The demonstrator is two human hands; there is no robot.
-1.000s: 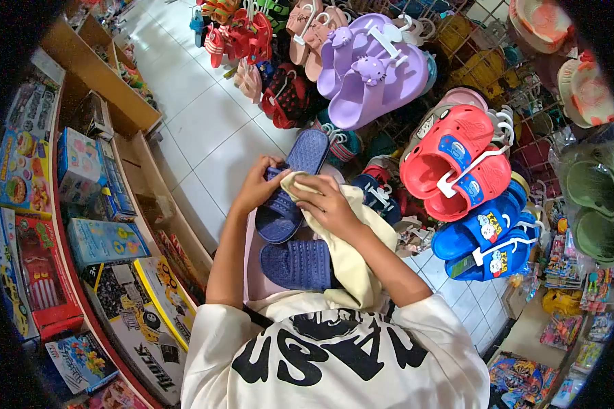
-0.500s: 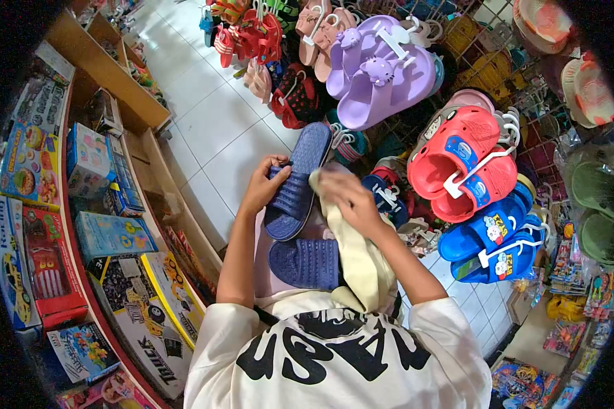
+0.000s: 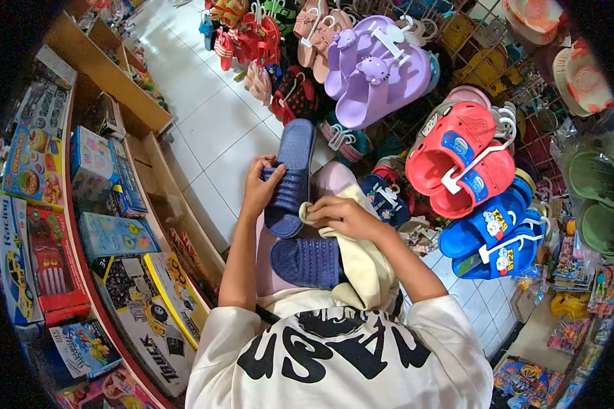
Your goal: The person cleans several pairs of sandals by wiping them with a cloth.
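Note:
My left hand (image 3: 260, 183) grips a dark blue slide slipper (image 3: 297, 144) by its ribbed strap, thumb on top, and holds it tilted above my lap. In my right hand (image 3: 344, 217) is a pale yellow cloth (image 3: 366, 267), pinched at one end. That end touches or nearly touches the slipper's side near the strap; the exact contact is hard to see. The rest of the cloth drapes down over my lap. A second blue slipper (image 3: 305, 262) lies across my lap, just below the first, its right end partly covered by the cloth.
Boxed toys (image 3: 150, 327) fill a shelf on my left. To my right, purple sandals (image 3: 382, 82), red clogs (image 3: 450, 146) and blue slippers (image 3: 494, 235) hang from a wire rack. White floor tiles (image 3: 208, 140) run ahead between them.
My right hand has moved left and down with the cloth, from beside the upper slipper to near its strap. The held slipper has turned slightly more upright.

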